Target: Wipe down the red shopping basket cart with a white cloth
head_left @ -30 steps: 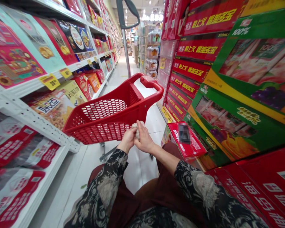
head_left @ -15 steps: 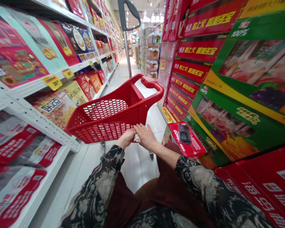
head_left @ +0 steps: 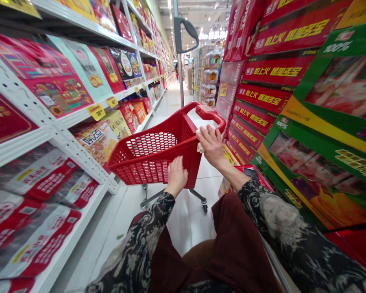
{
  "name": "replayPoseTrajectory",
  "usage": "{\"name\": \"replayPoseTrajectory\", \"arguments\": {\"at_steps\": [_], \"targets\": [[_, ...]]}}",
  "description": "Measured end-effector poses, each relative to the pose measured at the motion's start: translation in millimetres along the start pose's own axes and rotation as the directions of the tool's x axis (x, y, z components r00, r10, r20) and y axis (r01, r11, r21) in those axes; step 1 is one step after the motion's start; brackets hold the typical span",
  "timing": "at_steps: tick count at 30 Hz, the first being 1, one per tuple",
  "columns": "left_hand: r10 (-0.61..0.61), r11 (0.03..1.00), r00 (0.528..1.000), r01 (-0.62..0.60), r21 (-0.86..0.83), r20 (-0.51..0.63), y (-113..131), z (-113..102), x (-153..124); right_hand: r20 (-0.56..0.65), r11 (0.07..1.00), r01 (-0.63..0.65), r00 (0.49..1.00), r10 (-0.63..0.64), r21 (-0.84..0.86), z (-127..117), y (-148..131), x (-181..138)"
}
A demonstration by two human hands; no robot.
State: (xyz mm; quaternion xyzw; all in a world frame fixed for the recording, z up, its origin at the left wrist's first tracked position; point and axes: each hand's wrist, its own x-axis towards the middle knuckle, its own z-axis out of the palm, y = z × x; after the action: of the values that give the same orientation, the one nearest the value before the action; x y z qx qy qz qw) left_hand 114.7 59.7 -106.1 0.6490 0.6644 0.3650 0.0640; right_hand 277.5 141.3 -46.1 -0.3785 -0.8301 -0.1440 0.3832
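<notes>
The red perforated plastic trolley basket (head_left: 158, 173) stands in the aisle straight ahead of us at twelve o'clock. It is tipped so that its open top faces eleven o'clock, toward the white metal shelves (head_left: 79, 118). Our left hand (head_left: 177, 177) lies against the basket's near wall at its six o'clock side. Its grip is flat, with the fingers together and pointing up the wall, and it closes around nothing that we can see. Our right hand (head_left: 212, 144) sits at the basket's two o'clock corner, just below the thick red rim. Its grip is spread, with the fingers fanned, and the palm presses a crumpled white cloth (head_left: 200, 147) against the plastic without pinching it. Only the edges of the cloth show around the hand.

A grey upright pull handle (head_left: 187, 34) rises behind the basket at twelve o'clock. A black caster wheel (head_left: 205, 202) rests on the white tiled floor (head_left: 183, 221) under the basket's right side.

At nine o'clock the shelves carry boxed goods leaning face-out, and yellow price tags (head_left: 96, 111) are clipped to the shelf edge. At three o'clock red cartons (head_left: 274, 71) with yellow lettering are stacked close beside our right arm. Green juice cartons (head_left: 329, 134) are stacked nearer to us. Dark patterned sleeves cover both our forearms.
</notes>
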Motion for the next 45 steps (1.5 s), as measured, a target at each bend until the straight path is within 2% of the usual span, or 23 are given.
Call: {"name": "replayPoseTrajectory", "arguments": {"at_steps": [2, 4, 8, 11, 13, 15, 18, 21, 24, 28, 31, 33, 36, 40, 42, 45], "targets": [[0.078, 0.985, 0.996, -0.083, 0.148, 0.04, 0.0, 1.7, -5.9, 0.084, 0.999, 0.037, 0.996, -0.039, 0.024, 12.1, -2.3, -8.8], [0.122, 0.963, 0.988, -0.141, 0.228, 0.096, 1.1, 5.7, -12.3, 0.142, 0.996, 0.078, 0.986, -0.084, 0.049, 26.6, -8.5, -26.4], [0.156, 0.933, 0.969, -0.209, 0.294, 0.193, 2.1, 16.0, -23.9, 0.246, 0.983, 0.163, 0.952, -0.18, 0.086, 51.3, -18.8, -67.4], [0.166, 0.914, 0.958, -0.238, 0.329, 0.232, -2.9, 19.7, -29.3, 0.311, 0.979, 0.184, 0.928, -0.204, 0.093, 57.7, -20.5, -84.6], [0.154, 0.905, 0.964, -0.226, 0.362, 0.217, -8.6, 18.8, -29.5, 0.315, 0.976, 0.188, 0.925, -0.213, 0.11, 53.6, -20.6, -82.9], [0.134, 0.896, 0.978, -0.189, 0.401, 0.161, -14.8, 15.4, -26.7, 0.263, 0.978, 0.17, 0.944, -0.197, 0.12, 43.9, -20.9, -70.5], [0.127, 0.884, 0.99, -0.143, 0.444, 0.064, -22.3, 8.4, -19.4, 0.13, 0.993, 0.078, 0.988, -0.089, 0.083, 28.4, -21.2, -41.3], [0.125, 0.883, 0.992, -0.122, 0.453, 0.023, -26.2, 3.9, -15.3, 0.094, 0.999, 0.003, 0.996, -0.007, 0.046, 27.4, -19.9, -23.7], [0.122, 0.882, 0.992, -0.128, 0.454, 0.043, -27.9, 3.9, -19.2, 0.175, 0.998, 0.042, 0.983, -0.051, 0.057, 43.8, -19.1, -37.0], [0.126, 0.879, 0.988, -0.152, 0.452, 0.088, -29.2, 7.3, -28.4, 0.329, 0.989, 0.104, 0.935, -0.134, 0.109, 67.5, -21.7, -81.2], [0.127, 0.884, 0.987, -0.157, 0.441, 0.096, -29.5, 8.1, -28.5, 0.379, 0.984, 0.115, 0.912, -0.159, 0.136, 69.5, -24.5, -94.8], [0.116, 0.89, 0.99, -0.142, 0.433, 0.085, -29.4, 7.1, -24.9, 0.343, 0.986, 0.107, 0.928, -0.144, 0.126, 61.7, -26.6, -84.5], [0.103, 0.898, 0.993, -0.119, 0.424, 0.06, -29.0, 4.9, -18.5, 0.209, 0.996, 0.044, 0.976, -0.059, 0.074, 41.8, -30.5, -47.4], [0.089, 0.906, 0.995, -0.099, 0.412, 0.045, -29.6, 2.1, -14.7, 0.108, 0.998, -0.054, 0.993, 0.049, 0.044, 24.2, -33.7, -3.0], [0.086, 0.907, 0.996, -0.091, 0.41, 0.031, -30.4, 0.1, -14.2, 0.111, 0.997, -0.057, 0.992, 0.052, 0.044, 28.4, -33.6, 0.4], [0.09, 0.904, 0.996, -0.087, 0.418, 0.012, -31.3, -3.7, -13.2, 0.183, 0.998, -0.006, 0.983, -0.006, 0.065, 48.6, -32.7, -19.7]]}}
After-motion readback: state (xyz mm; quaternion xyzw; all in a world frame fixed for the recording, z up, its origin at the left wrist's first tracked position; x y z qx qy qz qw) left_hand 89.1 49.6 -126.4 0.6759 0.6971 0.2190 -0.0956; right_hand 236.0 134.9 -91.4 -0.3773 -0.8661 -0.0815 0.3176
